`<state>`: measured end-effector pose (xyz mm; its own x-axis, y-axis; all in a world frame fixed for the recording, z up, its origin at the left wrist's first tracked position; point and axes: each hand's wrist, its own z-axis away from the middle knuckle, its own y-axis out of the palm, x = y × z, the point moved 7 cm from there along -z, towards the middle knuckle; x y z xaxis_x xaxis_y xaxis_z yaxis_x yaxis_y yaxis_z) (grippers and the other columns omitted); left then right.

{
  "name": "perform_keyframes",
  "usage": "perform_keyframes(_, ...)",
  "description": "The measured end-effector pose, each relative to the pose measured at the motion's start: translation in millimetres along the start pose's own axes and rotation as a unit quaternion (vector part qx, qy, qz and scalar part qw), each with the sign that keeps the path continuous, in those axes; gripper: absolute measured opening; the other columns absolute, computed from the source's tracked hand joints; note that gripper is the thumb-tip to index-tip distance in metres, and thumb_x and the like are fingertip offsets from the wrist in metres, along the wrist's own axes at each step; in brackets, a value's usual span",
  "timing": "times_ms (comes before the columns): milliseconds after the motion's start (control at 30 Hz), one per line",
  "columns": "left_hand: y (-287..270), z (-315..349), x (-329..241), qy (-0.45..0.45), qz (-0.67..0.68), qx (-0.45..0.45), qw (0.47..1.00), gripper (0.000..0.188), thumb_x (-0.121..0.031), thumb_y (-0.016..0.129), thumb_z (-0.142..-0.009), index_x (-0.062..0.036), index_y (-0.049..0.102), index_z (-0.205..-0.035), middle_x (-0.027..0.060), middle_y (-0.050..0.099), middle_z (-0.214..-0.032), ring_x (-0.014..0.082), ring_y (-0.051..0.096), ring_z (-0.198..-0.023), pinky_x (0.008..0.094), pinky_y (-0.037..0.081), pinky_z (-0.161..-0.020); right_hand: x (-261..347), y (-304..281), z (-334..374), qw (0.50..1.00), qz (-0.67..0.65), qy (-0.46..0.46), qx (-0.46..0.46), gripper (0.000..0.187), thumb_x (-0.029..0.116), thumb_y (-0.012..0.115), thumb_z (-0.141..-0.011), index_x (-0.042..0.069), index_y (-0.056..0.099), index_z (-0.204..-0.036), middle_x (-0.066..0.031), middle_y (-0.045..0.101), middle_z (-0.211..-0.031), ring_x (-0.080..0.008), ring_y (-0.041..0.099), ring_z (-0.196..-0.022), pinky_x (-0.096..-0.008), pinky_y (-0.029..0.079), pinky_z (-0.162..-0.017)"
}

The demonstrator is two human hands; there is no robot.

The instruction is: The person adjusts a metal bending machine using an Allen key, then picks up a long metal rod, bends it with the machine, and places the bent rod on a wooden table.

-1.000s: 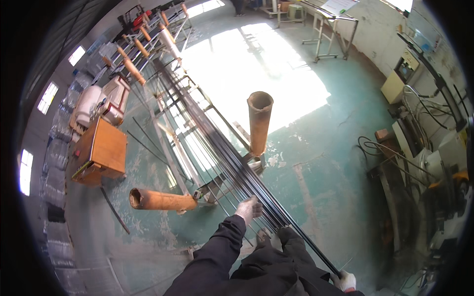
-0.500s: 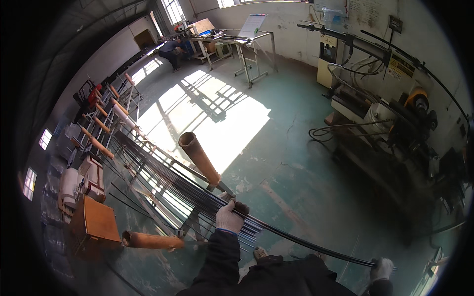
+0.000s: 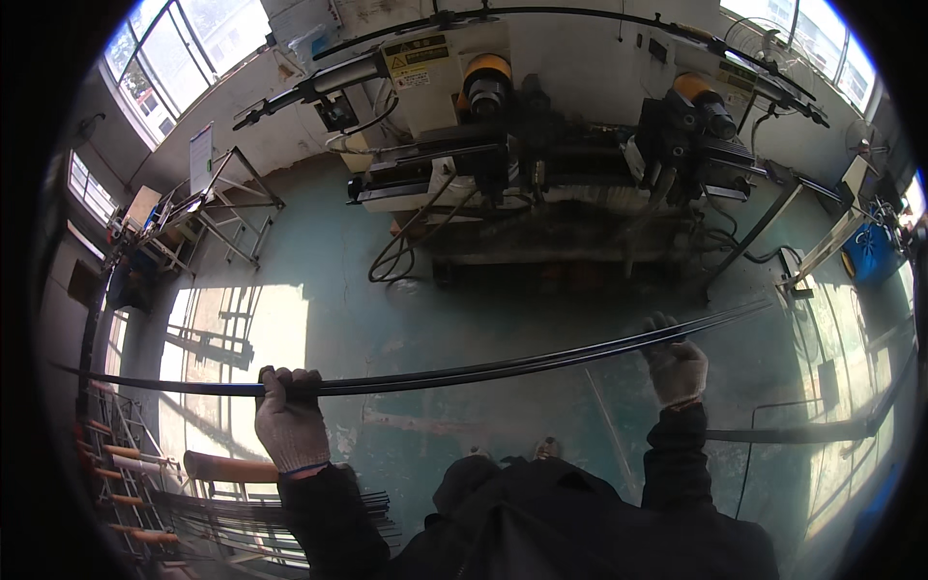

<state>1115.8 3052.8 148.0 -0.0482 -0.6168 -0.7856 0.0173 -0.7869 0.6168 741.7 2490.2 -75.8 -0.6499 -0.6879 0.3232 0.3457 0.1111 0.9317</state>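
A few long, thin dark rods (image 3: 464, 374) run across in front of me at about waist height, a small bundle that fans apart toward its right end. My left hand (image 3: 290, 420), in a pale knitted glove with dark fingers, is closed round the bundle left of the middle. Near the right end my right hand (image 3: 675, 367), gloved alike, holds the rods with its fingers curled behind them. Below my left arm, more dark rods (image 3: 232, 517) lie on a rack with orange-brown tubes (image 3: 227, 468).
Ahead along the wall stands a long dark machine (image 3: 541, 237) with two orange-topped units and hanging hoses. A metal-framed table (image 3: 237, 203) is at the far left. On the right are a pale slanted stand (image 3: 836, 232) and a blue bag (image 3: 875, 251). Sunlight patches lie on the green floor (image 3: 387, 319).
I have turned right, away from the rack and toward the machine. The held rods have been lifted off the rack's stack and now stretch across in front of me, with both hands raised.
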Motion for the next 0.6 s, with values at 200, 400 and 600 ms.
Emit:
perform_keyframes(200,129.8,-61.1,121.9,-0.099,0.03,0.145,0.984,0.025,-0.026,0.063,-0.119,-0.0014,0.066,-0.124,0.0112,0.07,-0.109,0.0338,0.072,-0.11,0.0591,0.058,-0.113,-51.6,146.1,-54.6,0.99,0.054,-0.043,-0.12,0.015,0.001,0.066,-0.113,0.0,0.064,-0.127,-0.0176,0.077,-0.116,-0.0404,0.079,-0.112,-0.0561,0.068,-0.101)
perform_keyframes(400,132.5,-258.8,176.9,-0.133,0.094,0.196,0.967,0.032,-0.023,0.056,-0.122,0.0056,0.069,-0.128,0.0189,0.076,-0.125,0.0367,0.073,-0.125,0.057,0.056,-0.124,72.1,151.0,-186.4,0.966,0.157,-0.186,-0.09,0.012,0.004,0.064,-0.114,0.0,0.064,-0.126,-0.0184,0.078,-0.113,-0.0409,0.081,-0.102,-0.0562,0.07,-0.093)
perform_keyframes(600,80.3,-476.3,211.6,-0.045,-0.082,0.118,0.989,0.04,-0.025,0.05,-0.124,0.0102,0.069,-0.129,0.0245,0.078,-0.127,0.0393,0.075,-0.123,0.0543,0.06,-0.122,211.5,149.8,-293.5,0.916,0.201,-0.298,-0.18,0.018,0.012,0.066,-0.115,-0.004,0.073,-0.119,-0.0168,0.08,-0.106,-0.034,0.08,-0.095,-0.0465,0.07,-0.09)
